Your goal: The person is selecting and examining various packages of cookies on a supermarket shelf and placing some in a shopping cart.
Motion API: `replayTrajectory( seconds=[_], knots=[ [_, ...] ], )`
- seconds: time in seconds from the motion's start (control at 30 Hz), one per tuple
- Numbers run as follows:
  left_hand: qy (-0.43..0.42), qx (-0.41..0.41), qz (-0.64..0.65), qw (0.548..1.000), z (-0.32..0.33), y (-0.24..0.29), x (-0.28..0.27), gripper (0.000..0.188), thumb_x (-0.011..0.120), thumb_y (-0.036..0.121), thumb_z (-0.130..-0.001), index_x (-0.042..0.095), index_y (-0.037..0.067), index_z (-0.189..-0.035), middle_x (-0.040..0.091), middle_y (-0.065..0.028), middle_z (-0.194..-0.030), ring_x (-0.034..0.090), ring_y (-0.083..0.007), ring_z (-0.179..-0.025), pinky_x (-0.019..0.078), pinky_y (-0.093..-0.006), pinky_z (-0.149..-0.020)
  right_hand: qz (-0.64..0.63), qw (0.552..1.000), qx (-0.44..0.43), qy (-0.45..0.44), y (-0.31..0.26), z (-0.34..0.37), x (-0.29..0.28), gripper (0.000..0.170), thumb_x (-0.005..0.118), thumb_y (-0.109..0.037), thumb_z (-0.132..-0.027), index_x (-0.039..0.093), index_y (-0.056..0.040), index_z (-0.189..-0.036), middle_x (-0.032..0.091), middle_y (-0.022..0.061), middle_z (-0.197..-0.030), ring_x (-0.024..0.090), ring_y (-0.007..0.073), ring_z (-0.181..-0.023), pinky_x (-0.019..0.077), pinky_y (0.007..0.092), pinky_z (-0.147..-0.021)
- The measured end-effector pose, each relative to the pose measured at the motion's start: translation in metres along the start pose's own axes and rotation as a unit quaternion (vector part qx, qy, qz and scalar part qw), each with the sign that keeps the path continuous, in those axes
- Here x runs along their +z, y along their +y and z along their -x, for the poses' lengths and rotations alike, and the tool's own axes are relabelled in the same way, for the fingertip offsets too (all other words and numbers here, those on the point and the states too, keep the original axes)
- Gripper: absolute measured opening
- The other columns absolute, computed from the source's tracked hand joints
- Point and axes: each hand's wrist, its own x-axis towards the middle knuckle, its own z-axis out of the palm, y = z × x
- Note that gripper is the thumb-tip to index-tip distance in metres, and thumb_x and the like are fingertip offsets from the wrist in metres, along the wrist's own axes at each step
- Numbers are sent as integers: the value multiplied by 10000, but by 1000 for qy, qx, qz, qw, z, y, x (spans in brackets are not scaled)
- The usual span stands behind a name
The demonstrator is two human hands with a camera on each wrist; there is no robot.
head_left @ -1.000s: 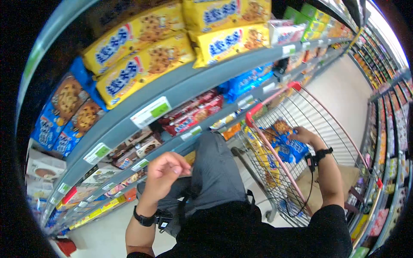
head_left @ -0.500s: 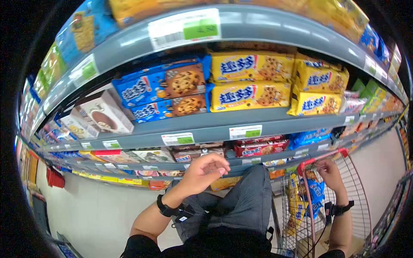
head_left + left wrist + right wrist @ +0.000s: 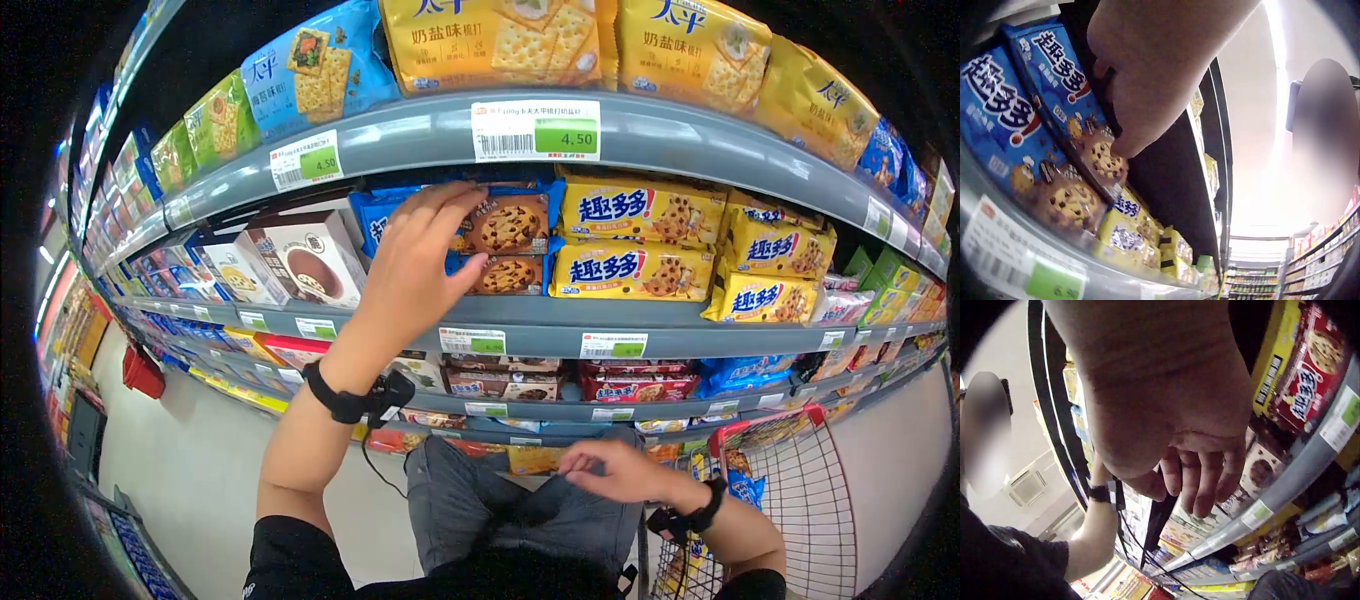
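I see the left hand (image 3: 422, 255), grip wide, over blue cookie packs (image 3: 512, 225), the right hand (image 3: 622, 472) loose-fingered above grey trousers (image 3: 455, 515).

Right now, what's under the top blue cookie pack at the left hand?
Beneath the top pack is another blue cookie pack, its cookie picture showing. In the head view the left hand hides part of it; whatever lies behind is covered.

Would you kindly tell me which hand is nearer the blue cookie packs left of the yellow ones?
Left: the left hand is at the blue cookie packs, across their front; the right hand is lower, well apart, near the knees.
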Motion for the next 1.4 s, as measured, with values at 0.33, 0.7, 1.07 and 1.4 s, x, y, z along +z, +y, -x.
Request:
replayTrajectory(
  seconds=[0.33,0.7,1.07,1.4],
  knots=[
    [-64,-48,-94,992,-6,-9,12,697,791,123,-685,514,46,-1320,582,-179,-1212,518,-374,-1154,419,-426,-985,-46,998,36,25,67,-7,4,174,621,-152,-926,639,-19,-1035,682,61,-864,634,130,-776,514,285,-706],
    [-44,6,-70,997,5,6,13,515,746,13,-666,611,65,-1161,615,-116,-1119,562,-334,-1031,422,-443,-940,17,999,18,40,65,-4,0,170,636,-160,-906,640,-23,-1007,682,87,-805,651,165,-749,527,328,-707],
    [-56,94,4,994,33,35,11,581,717,-16,-612,637,72,-1181,614,-86,-977,599,-278,-911,432,-491,-918,21,999,38,26,67,-2,1,159,625,-169,-912,644,-41,-1004,689,78,-863,650,161,-798,522,322,-741],
    [-69,254,244,933,119,122,34,332,691,153,-804,699,299,-1102,613,68,-1001,593,-108,-895,409,-377,-949,-518,852,29,-74,53,0,-8,543,428,-466,-1009,530,6,-1260,642,128,-1136,634,206,-1018,516,345,-866]
  ],
)
